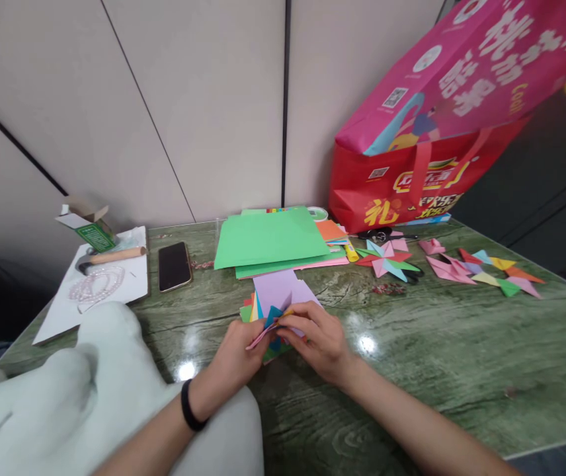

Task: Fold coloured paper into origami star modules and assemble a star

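Head view | a folded paper piece point(273, 316), near centre, is pinched between thumb and fingers of left hand point(243, 347) and right hand point(320, 337) | far right, a star point(387, 258) and ring point(508, 287) look assembled | held piece seemingly unfinished; lilac paper point(276, 291) and green sheets point(273, 238) left flat beyond

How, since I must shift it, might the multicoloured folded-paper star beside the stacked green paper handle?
The multicoloured star is probably light, being folded paper. Its coloured segments suggest separate pieces, so it may loosen. Its narrow points could bend.
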A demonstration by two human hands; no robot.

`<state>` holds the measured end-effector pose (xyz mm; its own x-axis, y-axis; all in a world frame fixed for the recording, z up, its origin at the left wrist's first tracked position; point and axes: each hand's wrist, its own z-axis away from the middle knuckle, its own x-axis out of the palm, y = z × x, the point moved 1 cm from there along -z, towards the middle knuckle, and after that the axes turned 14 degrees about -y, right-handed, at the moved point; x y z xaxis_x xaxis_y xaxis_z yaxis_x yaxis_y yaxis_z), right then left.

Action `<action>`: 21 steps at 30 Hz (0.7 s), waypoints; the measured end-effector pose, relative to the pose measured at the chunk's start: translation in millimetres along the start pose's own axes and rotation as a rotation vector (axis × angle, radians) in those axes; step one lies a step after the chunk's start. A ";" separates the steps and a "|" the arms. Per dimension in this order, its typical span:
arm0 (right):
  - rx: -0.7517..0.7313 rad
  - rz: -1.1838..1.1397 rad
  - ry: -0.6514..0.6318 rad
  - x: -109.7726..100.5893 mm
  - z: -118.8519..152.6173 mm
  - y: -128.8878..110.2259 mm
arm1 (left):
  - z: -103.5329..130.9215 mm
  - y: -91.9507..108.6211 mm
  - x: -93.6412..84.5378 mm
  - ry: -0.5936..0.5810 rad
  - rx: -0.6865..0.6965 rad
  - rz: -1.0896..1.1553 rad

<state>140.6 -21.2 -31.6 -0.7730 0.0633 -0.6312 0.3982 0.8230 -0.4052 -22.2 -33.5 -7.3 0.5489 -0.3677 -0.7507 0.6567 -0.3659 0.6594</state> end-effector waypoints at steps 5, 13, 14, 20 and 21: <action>0.061 -0.024 0.047 4.4 0.9 -3.3 | -0.5 0.0 0.8 -0.009 -0.029 0.025; 0.058 0.061 0.084 5.7 1.6 -4.1 | 0.0 -0.4 0.6 -0.036 -0.031 0.016; 0.054 0.075 0.072 4.8 0.4 -4.7 | 0.1 -1.2 1.0 -0.035 -0.033 0.004; 0.078 0.102 0.041 -0.7 -5.9 -10.2 | 0.8 -3.0 2.0 -0.027 -0.013 -0.019; 0.075 0.111 0.046 -1.1 -5.8 -10.9 | 0.8 -2.1 1.6 -0.028 -0.005 -0.011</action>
<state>134.2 -27.0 -22.7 -0.7431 0.1788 -0.6449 0.5172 0.7649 -0.3839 -23.1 -34.1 -9.9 0.5270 -0.3881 -0.7561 0.6652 -0.3654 0.6512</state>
